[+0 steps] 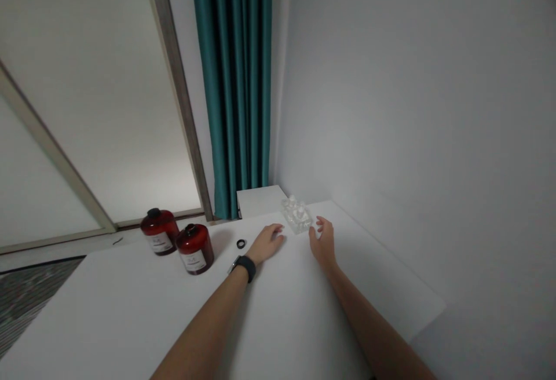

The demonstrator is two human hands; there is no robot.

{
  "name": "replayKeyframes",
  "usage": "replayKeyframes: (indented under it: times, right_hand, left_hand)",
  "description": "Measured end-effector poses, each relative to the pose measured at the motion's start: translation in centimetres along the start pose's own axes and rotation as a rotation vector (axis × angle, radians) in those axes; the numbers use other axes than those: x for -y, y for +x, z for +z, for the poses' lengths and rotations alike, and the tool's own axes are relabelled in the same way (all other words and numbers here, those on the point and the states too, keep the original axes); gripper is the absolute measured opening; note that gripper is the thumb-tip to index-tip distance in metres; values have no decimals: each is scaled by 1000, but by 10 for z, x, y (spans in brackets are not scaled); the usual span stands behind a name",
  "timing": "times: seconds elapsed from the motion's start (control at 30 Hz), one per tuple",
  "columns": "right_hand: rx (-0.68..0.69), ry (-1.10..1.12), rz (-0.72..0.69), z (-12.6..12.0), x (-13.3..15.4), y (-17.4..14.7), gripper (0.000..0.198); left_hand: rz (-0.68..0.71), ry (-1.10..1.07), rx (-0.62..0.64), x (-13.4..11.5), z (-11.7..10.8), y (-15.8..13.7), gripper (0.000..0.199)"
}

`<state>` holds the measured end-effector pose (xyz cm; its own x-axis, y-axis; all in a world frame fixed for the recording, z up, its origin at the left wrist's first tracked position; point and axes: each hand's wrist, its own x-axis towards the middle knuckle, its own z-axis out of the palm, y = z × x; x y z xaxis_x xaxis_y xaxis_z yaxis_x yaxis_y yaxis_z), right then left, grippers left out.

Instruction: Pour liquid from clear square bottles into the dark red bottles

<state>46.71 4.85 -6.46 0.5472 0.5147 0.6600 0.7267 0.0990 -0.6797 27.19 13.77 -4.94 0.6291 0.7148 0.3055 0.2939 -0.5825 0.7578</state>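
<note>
"Bare forearms point(208, 328) stretch across the white bench point(278, 322). Anything in either grip?"

"Empty, both: left hand point(266, 244) and right hand point(322, 243) half open, fingers loosely bent."

"And that clear, glassy piece point(296, 216)?"

"On the bench near its far edge, between them, just ahead."

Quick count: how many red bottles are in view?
2. The nearer red bottle stands on the white table, left of the left hand. The other red bottle stands behind it, farther left. No others appear hidden.
</note>
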Motion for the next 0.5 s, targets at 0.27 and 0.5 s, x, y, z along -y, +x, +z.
replayKeyframes:
  times: [0.27,0.5]
  right_hand:
    - [109,26,-74,3,30,-29,33]
    - [213,88,-127,19,64,-54,30]
  left_hand:
    - [0,-31,-34,-10,-6,-26,29]
    - [-32,-64,-80,-20,-17,-51,24]
